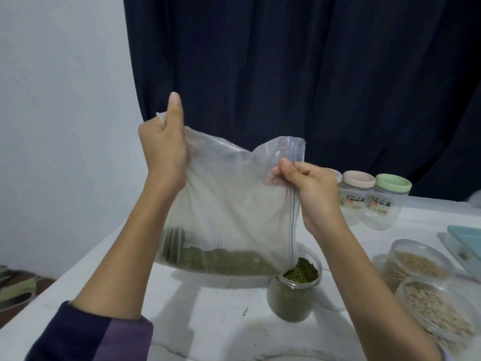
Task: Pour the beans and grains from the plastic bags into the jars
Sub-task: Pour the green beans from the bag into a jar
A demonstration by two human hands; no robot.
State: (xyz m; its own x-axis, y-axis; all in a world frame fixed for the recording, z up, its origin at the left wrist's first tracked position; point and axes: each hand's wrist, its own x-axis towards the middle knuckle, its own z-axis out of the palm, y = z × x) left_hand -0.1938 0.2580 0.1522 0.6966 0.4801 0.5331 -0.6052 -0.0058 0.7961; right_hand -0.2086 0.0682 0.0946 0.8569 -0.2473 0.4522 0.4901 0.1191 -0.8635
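A clear zip bag [229,204] hangs over the white desk [216,321], turned so its zip edge runs down the right side. The left hand [162,149] has its grip closed round the bunched upper corner of the bag, thumb pointing up. The right hand [309,188] pinches the zip edge between thumb and curled fingers, part way down. Green beans [221,261] lie in a heap along the bag's lowest edge, and the bottom corner of the zip side sits right over the mouth of an open jar [292,295] that is already nearly full of the same beans.

The bag is thin, soft film, likely slippery, and will sag and fold wherever it is not held; the beans are the only real weight and will shift in a rush if the corner tips. Holding it by a gathered corner and by the stiffer zip strip looks the surest way to steer the flow. With the jar so full, spilling seems the main risk.
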